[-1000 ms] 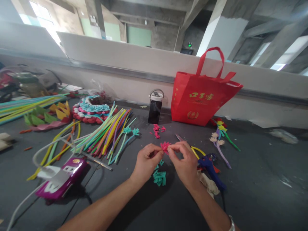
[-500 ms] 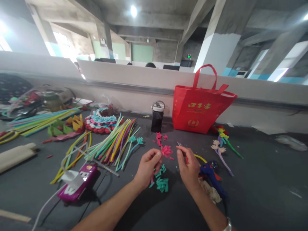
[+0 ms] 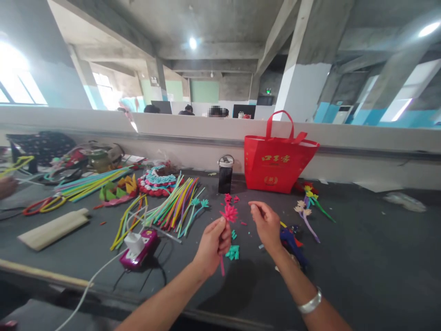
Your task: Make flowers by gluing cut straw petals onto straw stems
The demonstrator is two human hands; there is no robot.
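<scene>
My left hand [image 3: 214, 243] is closed around the stem of a pink pipe-cleaner flower [image 3: 229, 213], bloom upright above the fingertips and stem end showing below the fist. Just right of the bloom, my right hand [image 3: 267, 225] is raised with curled fingers, thumb close to the index finger. Whatever it may hold is hidden. A small pale, shiny tip [image 3: 261, 247] shows below that hand; I cannot tell whether it is held. Behind the flower lie pink clippings [image 3: 228, 198]. Teal clippings [image 3: 233, 252] lie on the black table beside my left hand.
Left are bundled pipe cleaners [image 3: 177, 202], teal flowers [image 3: 204, 203], a purple power strip [image 3: 139, 250] with a white cable, and scissors [image 3: 53, 203]. A black bottle [image 3: 225, 177] and red bag [image 3: 280, 168] stand behind. Blue-handled pliers [image 3: 294, 243] and finished flowers [image 3: 303, 209] lie right. Another person's hand [image 3: 7, 186] is far left.
The view has tilted upward. My left hand has turned the pink flower more upright, exposing its stem end below. The metal tip by my right fingertips no longer shows there.
</scene>
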